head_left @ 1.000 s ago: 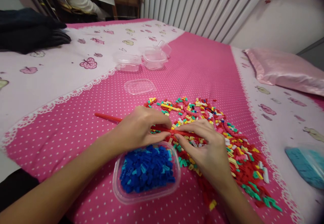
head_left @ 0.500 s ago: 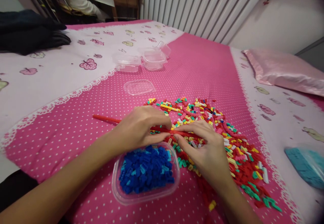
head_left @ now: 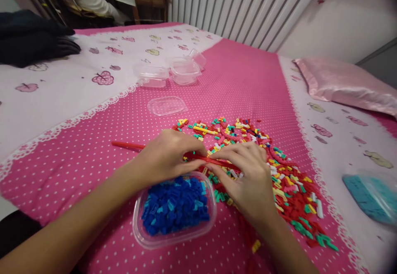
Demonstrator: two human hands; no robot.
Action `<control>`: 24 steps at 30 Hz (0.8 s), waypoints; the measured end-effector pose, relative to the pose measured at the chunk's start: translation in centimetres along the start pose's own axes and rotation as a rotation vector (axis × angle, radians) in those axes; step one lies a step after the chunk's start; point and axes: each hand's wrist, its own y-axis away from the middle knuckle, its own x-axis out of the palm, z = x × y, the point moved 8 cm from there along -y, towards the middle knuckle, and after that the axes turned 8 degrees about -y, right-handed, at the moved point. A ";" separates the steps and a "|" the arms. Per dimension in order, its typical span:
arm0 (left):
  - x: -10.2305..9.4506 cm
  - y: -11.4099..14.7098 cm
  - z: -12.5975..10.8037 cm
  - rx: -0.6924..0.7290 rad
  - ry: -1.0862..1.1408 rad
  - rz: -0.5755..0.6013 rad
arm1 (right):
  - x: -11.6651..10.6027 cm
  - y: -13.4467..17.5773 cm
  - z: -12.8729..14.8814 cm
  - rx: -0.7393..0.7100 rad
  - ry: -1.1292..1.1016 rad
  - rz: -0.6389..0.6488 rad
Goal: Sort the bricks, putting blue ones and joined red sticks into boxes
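Observation:
A long thin red stick of joined toy bricks (head_left: 127, 145) runs through both of my hands, its left end sticking out past the wrist. My left hand (head_left: 173, 156) pinches it between thumb and fingers. Close beside, my right hand (head_left: 245, 170) grips the stick's other part, fingertips almost meeting those of the left. Just below the hands is a clear plastic tub (head_left: 145, 241) filled with dark and light blue bricks (head_left: 176, 206). Under and beyond my right hand spreads a heap of small loose bricks (head_left: 291, 183) in red, yellow, green, white and pink.
Several clear containers (head_left: 184, 71) stand farther back on the pink dotted bedspread (head_left: 245, 79), with a clear lid (head_left: 167, 106) nearer. At right are a tub of teal bricks (head_left: 369, 197) and a pink pillow (head_left: 347, 82). Dark clothing (head_left: 34, 38) lies at far left.
The whole view has shifted slightly, so things appear a little farther left. Both hands keep their hold on the red stick, with barely any change in finger position.

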 end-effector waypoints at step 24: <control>0.3 0.0 0.2 -0.033 0.107 0.046 | -0.2 -0.2 0.3 -0.011 -0.012 0.020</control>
